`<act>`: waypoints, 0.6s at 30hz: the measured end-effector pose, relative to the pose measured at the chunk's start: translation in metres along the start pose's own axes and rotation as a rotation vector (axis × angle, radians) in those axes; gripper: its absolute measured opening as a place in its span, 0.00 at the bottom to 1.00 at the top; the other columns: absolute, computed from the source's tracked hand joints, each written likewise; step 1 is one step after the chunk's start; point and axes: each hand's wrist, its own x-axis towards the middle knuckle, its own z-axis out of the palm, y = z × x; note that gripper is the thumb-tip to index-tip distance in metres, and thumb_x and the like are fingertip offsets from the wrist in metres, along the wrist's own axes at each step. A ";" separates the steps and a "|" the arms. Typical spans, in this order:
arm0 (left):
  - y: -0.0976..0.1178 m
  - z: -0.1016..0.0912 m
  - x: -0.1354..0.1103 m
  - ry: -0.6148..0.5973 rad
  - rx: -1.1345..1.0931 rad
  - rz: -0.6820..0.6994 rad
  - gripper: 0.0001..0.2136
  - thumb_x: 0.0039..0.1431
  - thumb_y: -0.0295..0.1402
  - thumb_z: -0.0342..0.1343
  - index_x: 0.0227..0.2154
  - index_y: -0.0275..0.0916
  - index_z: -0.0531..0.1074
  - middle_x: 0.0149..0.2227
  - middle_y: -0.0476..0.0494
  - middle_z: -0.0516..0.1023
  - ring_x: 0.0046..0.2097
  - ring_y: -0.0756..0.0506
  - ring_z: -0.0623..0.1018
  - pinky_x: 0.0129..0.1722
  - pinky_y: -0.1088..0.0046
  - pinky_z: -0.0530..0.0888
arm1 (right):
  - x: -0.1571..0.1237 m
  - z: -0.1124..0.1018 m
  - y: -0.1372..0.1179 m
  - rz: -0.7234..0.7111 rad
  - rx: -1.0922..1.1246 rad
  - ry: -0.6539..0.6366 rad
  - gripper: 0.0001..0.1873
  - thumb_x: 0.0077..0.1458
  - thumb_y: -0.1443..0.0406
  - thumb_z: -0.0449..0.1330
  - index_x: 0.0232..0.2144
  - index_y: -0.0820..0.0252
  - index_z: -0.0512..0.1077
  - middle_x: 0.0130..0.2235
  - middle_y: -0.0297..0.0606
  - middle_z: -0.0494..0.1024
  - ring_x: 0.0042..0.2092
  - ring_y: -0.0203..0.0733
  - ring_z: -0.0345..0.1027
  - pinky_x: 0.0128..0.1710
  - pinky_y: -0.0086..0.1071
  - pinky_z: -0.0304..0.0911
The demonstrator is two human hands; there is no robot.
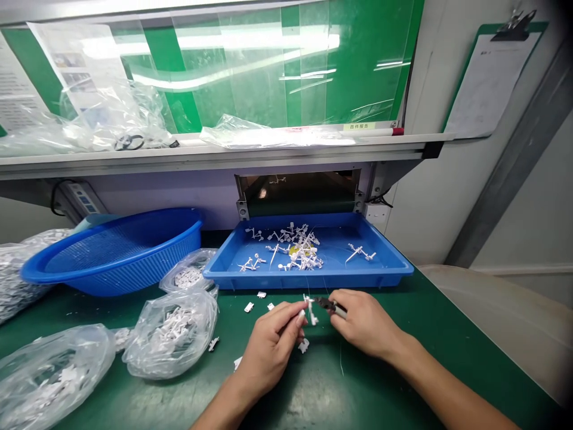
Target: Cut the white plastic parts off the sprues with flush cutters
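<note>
Down on the green counter, center frame: left hand, grip pinching a white plastic part; right hand, grip pressed around small black cutters, tips right at that part! Loose white bits just below, a plastic bag of white parts left, a blue tray of white runners beyond.

Bright overhead light throughout; hard glare across the clear plastic sheet; dim shade beneath the shelf; curved, darkened frame edges; slight softness on the left hand and right hand.

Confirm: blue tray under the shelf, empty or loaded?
Loaded: the blue tray holds a loose heap of white moulded plastic parts mid-tray, with a few lying apart.
</note>
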 end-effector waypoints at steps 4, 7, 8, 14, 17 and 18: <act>0.005 -0.013 0.001 0.047 0.039 -0.024 0.15 0.66 0.40 0.50 0.48 0.41 0.75 0.35 0.44 0.77 0.35 0.47 0.76 0.38 0.73 0.74 | 0.006 -0.009 -0.004 0.044 0.119 0.043 0.10 0.56 0.65 0.51 0.39 0.55 0.70 0.35 0.34 0.76 0.35 0.40 0.68 0.35 0.31 0.57; 0.018 -0.045 -0.007 0.180 0.036 -0.063 0.16 0.64 0.42 0.51 0.49 0.40 0.74 0.39 0.43 0.78 0.36 0.46 0.77 0.37 0.72 0.75 | 0.007 -0.019 -0.015 0.055 0.062 -0.017 0.18 0.56 0.64 0.52 0.49 0.50 0.69 0.42 0.34 0.78 0.42 0.43 0.71 0.39 0.33 0.59; 0.022 -0.061 -0.011 0.228 0.066 -0.068 0.17 0.63 0.43 0.52 0.49 0.41 0.75 0.40 0.43 0.79 0.36 0.45 0.78 0.37 0.71 0.76 | 0.006 -0.023 -0.018 0.055 0.015 -0.040 0.18 0.56 0.64 0.52 0.49 0.49 0.70 0.43 0.35 0.78 0.43 0.45 0.71 0.40 0.33 0.59; 0.020 -0.184 -0.014 0.454 0.401 -0.191 0.21 0.61 0.47 0.50 0.49 0.39 0.74 0.41 0.42 0.80 0.35 0.44 0.78 0.38 0.71 0.75 | -0.026 -0.024 0.011 0.166 -0.225 -0.144 0.15 0.55 0.58 0.54 0.44 0.47 0.74 0.39 0.41 0.79 0.38 0.53 0.73 0.32 0.37 0.60; -0.004 -0.236 0.000 0.411 0.495 -0.315 0.22 0.59 0.45 0.49 0.47 0.33 0.75 0.34 0.42 0.80 0.30 0.44 0.78 0.32 0.70 0.75 | -0.040 0.000 0.054 0.186 -0.244 -0.133 0.14 0.53 0.60 0.55 0.41 0.48 0.75 0.42 0.44 0.79 0.39 0.54 0.73 0.34 0.41 0.62; -0.013 -0.248 0.006 0.388 0.518 -0.339 0.21 0.58 0.44 0.50 0.44 0.32 0.76 0.32 0.42 0.80 0.29 0.44 0.77 0.32 0.70 0.75 | -0.043 0.009 0.066 0.194 -0.248 -0.118 0.14 0.52 0.60 0.55 0.41 0.48 0.75 0.44 0.44 0.78 0.41 0.55 0.72 0.35 0.42 0.63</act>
